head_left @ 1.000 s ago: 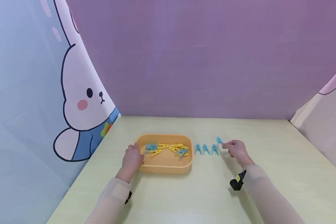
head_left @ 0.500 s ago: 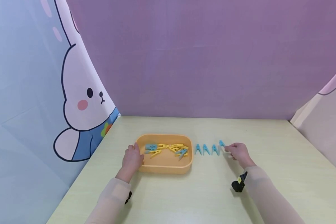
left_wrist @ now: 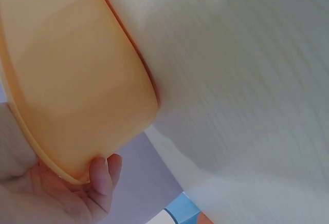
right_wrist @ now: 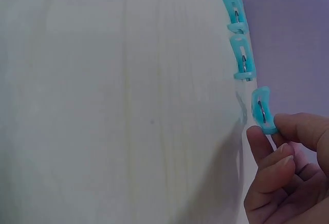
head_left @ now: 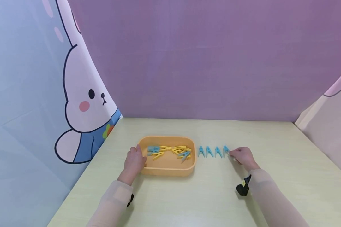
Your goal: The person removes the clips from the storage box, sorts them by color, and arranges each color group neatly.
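Setting fourth blue peg (head_left: pixel 226 149) at row's end, right hand (head_left: pixel 242 156) pinching it; left hand (head_left: pixel 134 161) gripping tray (head_left: pixel 166 169) rim; next: release, fetch another

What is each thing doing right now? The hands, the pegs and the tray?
Left hand: grips the tray's left end.
Right hand: pinches the fourth blue peg.
Fourth blue peg: at the row's right end, in the fingertips.
Three blue pegs: lying side by side on the table, untouched.
Tray: flat on the table, open top.
Pegs in tray: loose pile, yellow and blue mixed.
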{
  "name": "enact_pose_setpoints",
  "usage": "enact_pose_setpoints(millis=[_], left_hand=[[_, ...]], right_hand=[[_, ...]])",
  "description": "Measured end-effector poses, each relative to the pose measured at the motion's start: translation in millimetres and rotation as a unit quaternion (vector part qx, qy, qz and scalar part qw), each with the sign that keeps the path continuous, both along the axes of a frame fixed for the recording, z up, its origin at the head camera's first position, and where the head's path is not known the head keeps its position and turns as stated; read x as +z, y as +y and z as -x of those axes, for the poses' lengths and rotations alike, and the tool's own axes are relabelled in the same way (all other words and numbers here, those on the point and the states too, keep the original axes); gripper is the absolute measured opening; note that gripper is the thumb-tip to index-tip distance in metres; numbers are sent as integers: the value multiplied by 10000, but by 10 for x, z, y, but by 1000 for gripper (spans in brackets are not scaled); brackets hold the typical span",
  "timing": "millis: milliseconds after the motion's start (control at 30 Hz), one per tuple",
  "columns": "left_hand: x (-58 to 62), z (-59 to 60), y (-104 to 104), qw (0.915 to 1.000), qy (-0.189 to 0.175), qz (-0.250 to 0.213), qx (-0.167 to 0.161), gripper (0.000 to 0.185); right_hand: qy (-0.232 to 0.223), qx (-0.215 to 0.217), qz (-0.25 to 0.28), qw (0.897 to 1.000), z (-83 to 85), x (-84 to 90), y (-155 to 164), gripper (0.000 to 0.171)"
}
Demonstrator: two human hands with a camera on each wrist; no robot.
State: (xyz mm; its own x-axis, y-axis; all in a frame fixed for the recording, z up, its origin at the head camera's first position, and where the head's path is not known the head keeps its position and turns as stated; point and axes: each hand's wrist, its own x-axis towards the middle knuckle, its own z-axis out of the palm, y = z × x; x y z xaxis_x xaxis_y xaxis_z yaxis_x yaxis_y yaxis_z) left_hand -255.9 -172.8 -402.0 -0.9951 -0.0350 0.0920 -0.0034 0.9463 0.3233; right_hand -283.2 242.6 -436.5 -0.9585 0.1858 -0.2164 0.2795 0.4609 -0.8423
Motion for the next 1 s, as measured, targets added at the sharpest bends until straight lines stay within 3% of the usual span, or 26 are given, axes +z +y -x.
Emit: enact_pose_setpoints(millis=[400, 1000], left_hand=[[6, -2, 11, 10000, -8, 86, 44, 64], [2, 0, 4, 10000, -22, 87, -13, 64]], right_hand=[[126, 56, -435, 9990, -10, -34, 2, 23], [-114, 152, -764, 9969, 18, -102, 48, 21]])
